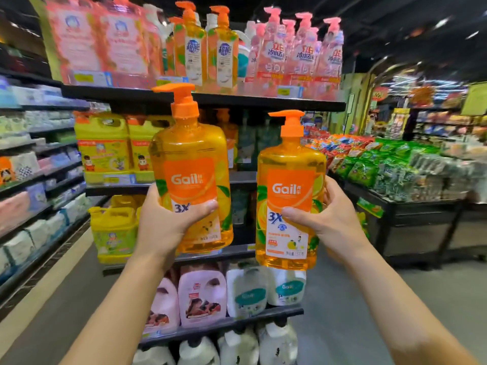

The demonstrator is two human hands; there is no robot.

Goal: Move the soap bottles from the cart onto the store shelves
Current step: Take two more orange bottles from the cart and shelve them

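Two orange Gail pump bottles are up in the air before the shelf end: the left bottle [191, 169] gripped by the left hand [168, 219], the right bottle [290, 196] clasped by the right hand [329, 214]. Best kept upright, bases first onto the shelf [205, 100], labels out. Both labels read "Gail" and "3X"; smaller print is unreadable.
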